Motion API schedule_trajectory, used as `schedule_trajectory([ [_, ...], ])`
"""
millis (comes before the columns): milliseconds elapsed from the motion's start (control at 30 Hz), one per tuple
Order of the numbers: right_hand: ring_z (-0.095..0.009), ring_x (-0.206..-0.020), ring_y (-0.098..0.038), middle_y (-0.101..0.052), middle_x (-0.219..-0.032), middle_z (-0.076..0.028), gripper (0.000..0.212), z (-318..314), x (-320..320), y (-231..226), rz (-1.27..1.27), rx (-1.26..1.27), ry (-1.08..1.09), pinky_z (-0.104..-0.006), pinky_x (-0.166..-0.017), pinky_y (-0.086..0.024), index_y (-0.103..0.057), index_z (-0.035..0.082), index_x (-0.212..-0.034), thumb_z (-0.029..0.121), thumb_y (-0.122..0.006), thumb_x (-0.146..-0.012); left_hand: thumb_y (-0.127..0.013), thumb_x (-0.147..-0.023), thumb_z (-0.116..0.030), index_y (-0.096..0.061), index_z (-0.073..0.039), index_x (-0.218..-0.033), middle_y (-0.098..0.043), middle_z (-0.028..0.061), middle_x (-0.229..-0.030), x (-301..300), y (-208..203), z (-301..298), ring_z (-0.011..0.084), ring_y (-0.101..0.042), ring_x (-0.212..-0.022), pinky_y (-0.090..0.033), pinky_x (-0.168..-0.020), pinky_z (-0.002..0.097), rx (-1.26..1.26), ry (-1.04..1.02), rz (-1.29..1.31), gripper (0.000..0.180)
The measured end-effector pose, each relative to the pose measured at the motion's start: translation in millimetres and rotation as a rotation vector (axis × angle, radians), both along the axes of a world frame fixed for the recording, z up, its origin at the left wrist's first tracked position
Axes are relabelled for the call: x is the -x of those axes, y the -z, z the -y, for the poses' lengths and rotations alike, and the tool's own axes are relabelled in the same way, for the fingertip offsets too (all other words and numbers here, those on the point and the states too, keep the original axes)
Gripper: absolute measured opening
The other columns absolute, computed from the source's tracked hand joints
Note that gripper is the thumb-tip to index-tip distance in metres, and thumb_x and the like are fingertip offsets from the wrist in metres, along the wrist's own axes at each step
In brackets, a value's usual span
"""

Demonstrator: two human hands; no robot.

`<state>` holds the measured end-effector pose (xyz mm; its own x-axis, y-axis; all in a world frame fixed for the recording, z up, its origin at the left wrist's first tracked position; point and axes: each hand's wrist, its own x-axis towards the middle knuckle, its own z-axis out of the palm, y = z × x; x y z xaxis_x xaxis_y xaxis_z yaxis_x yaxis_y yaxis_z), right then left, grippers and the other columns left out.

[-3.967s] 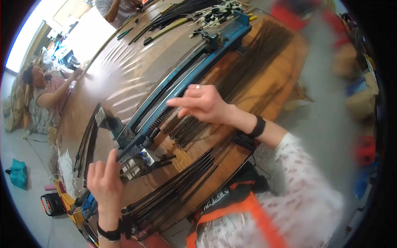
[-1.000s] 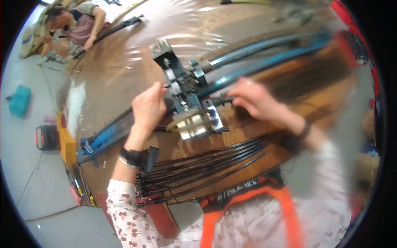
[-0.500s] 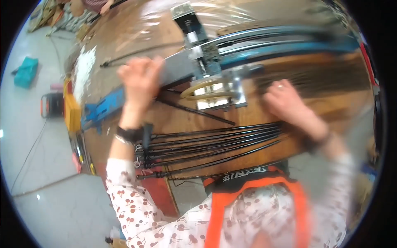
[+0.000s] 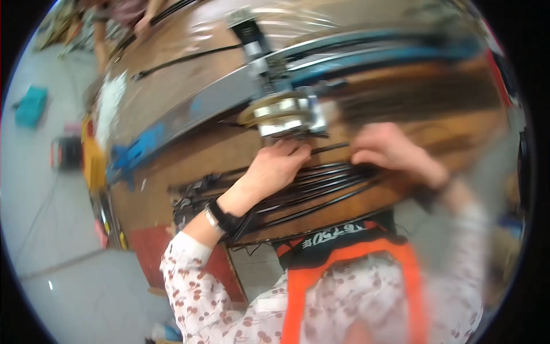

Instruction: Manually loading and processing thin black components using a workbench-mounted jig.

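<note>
Fingers closed, my left hand [image 4: 282, 166] is at the front of a silver metal clamp fixture [image 4: 281, 123] with a tan hose looped over it. A thin black rod [image 4: 332, 148] runs from its fingertips to my right hand [image 4: 389, 148], which is curled round the rod's right end; blur hides the exact grip. Below both hands lies a bundle of long black rods [image 4: 321, 192], with fittings at the left ends. My left forearm crosses over this bundle.
A long blue and grey metal rail [image 4: 212, 97] crosses the wooden table [image 4: 154, 200] behind the fixture. Another black rod [image 4: 189, 60] lies beyond it. A dark bristly strip [image 4: 424, 103] is at right. At the far left, another person's hand [image 4: 143, 26] holds dark rods.
My left hand has moved right and nearer, from the rail to the front of the fixture. My right hand has shifted slightly down. A rod now spans between them.
</note>
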<state>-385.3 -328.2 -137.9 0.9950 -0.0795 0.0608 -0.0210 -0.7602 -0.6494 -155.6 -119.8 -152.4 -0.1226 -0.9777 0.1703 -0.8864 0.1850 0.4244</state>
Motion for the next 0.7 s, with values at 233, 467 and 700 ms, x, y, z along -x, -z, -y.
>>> schedule_trajectory([
  [233, -0.024, -0.071, -0.055, -0.059, -0.069, -0.006, 0.024, -12.0, 25.9, 16.9, 0.38, -0.131, 0.319, -0.0366, -0.063, -0.044, -0.072, 0.007, -0.086, 0.03, -0.078, -0.08, -0.061, -0.094, -0.017, -0.055, -0.013, -0.114, -0.054, 0.0091, -0.078, 35.2, -41.7, 9.4, 0.03, -0.062, -0.068, -0.051, -0.054, 0.0436, -0.097, -0.017, 0.074, 0.021],
  [467, -0.022, -0.063, -0.051, -0.055, -0.063, -0.002, 0.044, -9.1, 33.1, 22.2, 0.658, 0.092, 0.318, -0.0347, -0.061, -0.044, -0.075, 0.011, -0.102, 0.043, -0.078, -0.072, -0.066, -0.092, -0.017, -0.058, -0.009, -0.111, -0.056, 0.0077, -0.077, 55.4, -72.7, 22.8, 0.0275, -0.063, -0.068, -0.051, -0.053, 0.0408, -0.058, 0.028, 0.108, 0.022],
  [700, -0.021, -0.077, -0.061, -0.057, -0.081, -0.001, 0.04, 5.6, 36.3, -16.9, 0.843, 0.506, 0.176, -0.0329, -0.064, -0.052, -0.069, 0.004, -0.117, 0.026, -0.075, -0.084, -0.067, -0.087, -0.011, -0.059, -0.009, -0.106, -0.053, 0.0074, -0.075, 69.0, -116.7, 66.3, 0.0271, -0.062, -0.068, -0.05, -0.053, 0.0403, -0.022, 0.124, 0.281, 0.02],
])
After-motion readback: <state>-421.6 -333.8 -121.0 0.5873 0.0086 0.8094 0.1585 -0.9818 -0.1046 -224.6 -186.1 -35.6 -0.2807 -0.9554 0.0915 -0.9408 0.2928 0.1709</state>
